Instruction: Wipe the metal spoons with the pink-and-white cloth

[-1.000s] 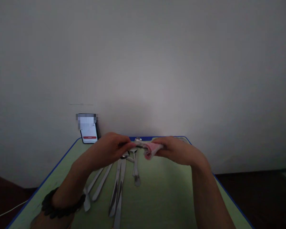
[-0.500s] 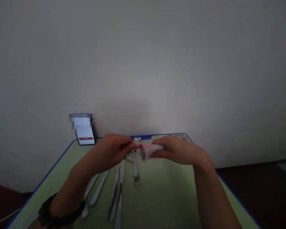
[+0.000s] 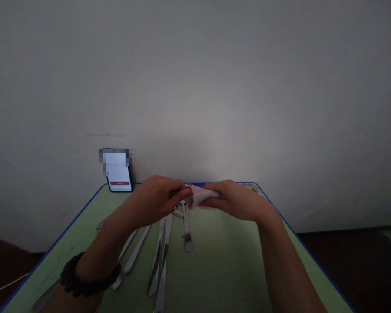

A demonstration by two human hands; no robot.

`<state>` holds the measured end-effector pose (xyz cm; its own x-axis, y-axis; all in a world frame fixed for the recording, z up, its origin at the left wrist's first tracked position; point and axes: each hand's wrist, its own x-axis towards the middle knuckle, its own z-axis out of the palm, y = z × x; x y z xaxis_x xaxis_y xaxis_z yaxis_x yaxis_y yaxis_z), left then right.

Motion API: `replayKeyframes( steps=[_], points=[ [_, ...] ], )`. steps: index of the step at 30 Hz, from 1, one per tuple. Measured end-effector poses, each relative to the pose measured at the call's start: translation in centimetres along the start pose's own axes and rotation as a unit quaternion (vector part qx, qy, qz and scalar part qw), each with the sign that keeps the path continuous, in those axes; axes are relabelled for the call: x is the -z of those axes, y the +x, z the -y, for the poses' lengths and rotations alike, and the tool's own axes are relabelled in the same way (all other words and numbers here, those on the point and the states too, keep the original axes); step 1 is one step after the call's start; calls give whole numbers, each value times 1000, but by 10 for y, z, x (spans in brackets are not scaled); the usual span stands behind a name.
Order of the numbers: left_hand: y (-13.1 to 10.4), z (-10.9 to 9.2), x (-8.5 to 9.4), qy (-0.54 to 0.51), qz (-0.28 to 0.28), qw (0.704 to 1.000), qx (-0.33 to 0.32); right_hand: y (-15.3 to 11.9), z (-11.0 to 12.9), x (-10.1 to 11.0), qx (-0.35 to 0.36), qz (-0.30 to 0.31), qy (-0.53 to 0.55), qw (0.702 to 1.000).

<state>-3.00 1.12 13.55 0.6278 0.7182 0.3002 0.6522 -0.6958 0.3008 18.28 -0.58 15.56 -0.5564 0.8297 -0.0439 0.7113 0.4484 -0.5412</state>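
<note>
Over the far part of the table, a folded pink-and-white cloth [image 3: 200,196] is gripped in my right hand [image 3: 239,201], thumb below and fingers on top. My left hand [image 3: 159,198] pinches at the cloth's left end, fingertips touching it; whatever lies between them is too small to make out. Below the hands, small spoons [image 3: 187,241] rest on the green table [image 3: 221,265], partly covered by my left fingers. Table knives [image 3: 164,261] lie lengthwise to their left. More metal cutlery [image 3: 137,252] is partly hidden under my left forearm.
A phone [image 3: 120,174] with a lit screen leans on the wall at the table's back left. A blue edge runs round the table. Another piece of cutlery [image 3: 47,295] lies at the front left. A white cable [image 3: 8,284] hangs beyond the left edge.
My left fingers have moved in against the cloth's end, covering the spoon bowl behind it. Both hands and the cloth sit slightly higher in view, and the camera has shifted a little.
</note>
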Motion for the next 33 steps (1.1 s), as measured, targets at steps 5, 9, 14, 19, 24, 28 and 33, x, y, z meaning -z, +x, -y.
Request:
replayKeyframes(
  steps=[5, 9, 14, 19, 24, 28, 33],
  points=[
    [1, 0, 0, -2, 10, 1000, -4, 2, -2, -2, 0, -3, 3, 1000],
    [1, 1, -2, -2, 11, 1000, -9, 2, -7, -2, -15, -4, 3, 1000],
    [0, 1, -2, 14, -6, 1000, 1, 0, -9, -1, -33, -7, -6, 999],
    [0, 0, 1, 14, 0, 1000, -3, 1, -3, -1, -9, -4, 8, 1000],
    [0, -1, 1, 11, 2, 1000, -6, 3, 0, -2, -10, -9, 10, 1000],
    [1, 0, -1, 35, 6, 999, 10, 4, -2, -3, -39, -38, -31, 998],
    [1, -2, 0, 82, 18, 996, 44, 5, -9, -4, -80, -58, -134, 986]
  ],
)
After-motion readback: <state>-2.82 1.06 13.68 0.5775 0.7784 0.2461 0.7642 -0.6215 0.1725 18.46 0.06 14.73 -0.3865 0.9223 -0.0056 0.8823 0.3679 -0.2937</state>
